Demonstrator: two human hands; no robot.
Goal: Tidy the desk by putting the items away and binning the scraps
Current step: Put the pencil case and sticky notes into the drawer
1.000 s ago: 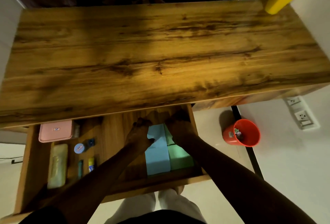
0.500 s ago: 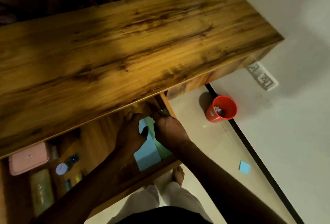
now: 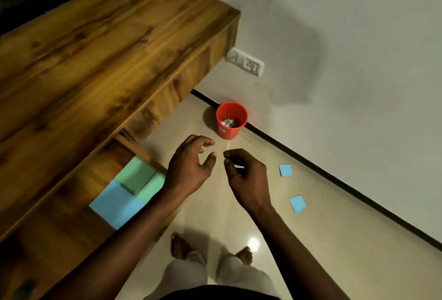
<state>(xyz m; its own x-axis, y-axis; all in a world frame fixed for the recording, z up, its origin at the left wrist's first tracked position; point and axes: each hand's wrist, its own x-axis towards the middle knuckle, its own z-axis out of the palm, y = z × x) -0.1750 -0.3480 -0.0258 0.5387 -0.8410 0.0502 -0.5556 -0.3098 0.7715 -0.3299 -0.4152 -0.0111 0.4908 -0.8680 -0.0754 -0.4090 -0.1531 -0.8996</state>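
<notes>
Head view: left hand (image 3: 189, 168), right hand (image 3: 246, 176) loose, empty; two floor notes (image 3: 285, 170) (image 3: 297, 203), one bin (image 3: 227, 133).

The person wears pale off-white trousers (image 3: 241, 275) and a dark top (image 3: 215, 294), with 2 bare feet (image 3: 179, 246) and bare forearms (image 3: 134, 247).

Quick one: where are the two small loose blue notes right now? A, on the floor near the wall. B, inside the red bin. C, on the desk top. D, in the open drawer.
A: the farther blue note and the nearer blue note both lie flat on the floor, close to the dark skirting and outside the red bin.
</notes>
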